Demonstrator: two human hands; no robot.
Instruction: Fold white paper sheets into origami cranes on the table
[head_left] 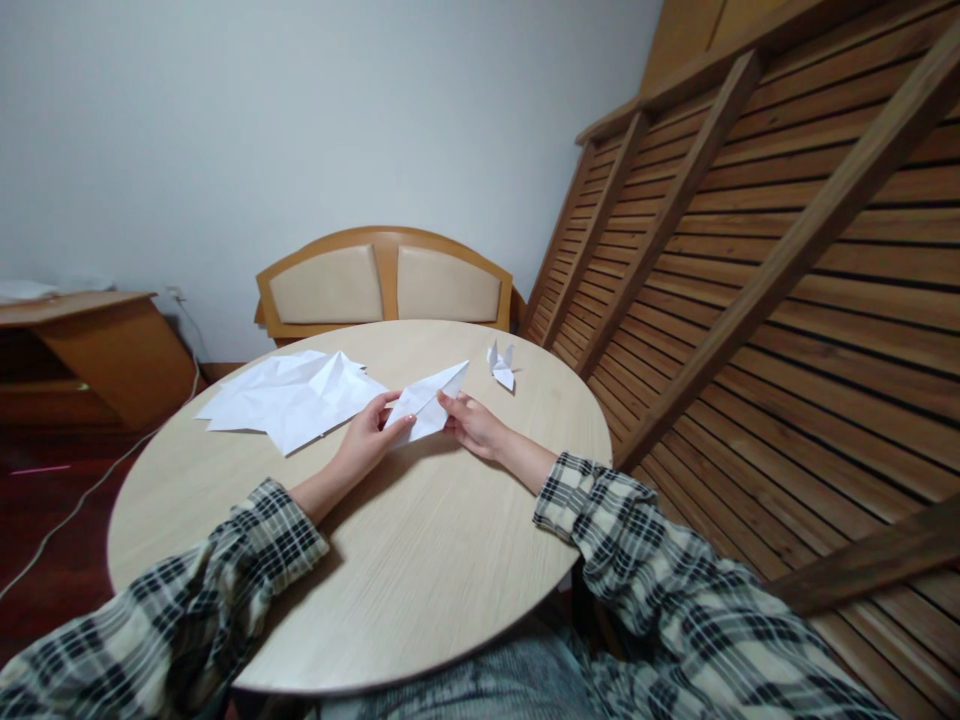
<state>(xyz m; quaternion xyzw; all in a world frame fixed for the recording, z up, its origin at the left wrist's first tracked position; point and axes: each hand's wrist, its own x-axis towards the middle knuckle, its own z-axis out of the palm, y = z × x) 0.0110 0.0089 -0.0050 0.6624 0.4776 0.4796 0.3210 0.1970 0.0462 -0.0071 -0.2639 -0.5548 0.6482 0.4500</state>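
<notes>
- Sheets [289, 400] of creased white paper lay spread at table's [420, 560] left-centre.
- L hand [367, 440] pinched near end of folded paper piece [427, 405], held just above tabletop.
- R hand [472, 425] gripped its other side w/ fingertips; best kept edges aligned before pressing crease.
- Small folded figure [501, 366] sat further right, apart.

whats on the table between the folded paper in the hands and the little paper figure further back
Nothing: in the head view, only bare table top shows between the folded paper, pinched by both hands, and the small paper figure.
</notes>
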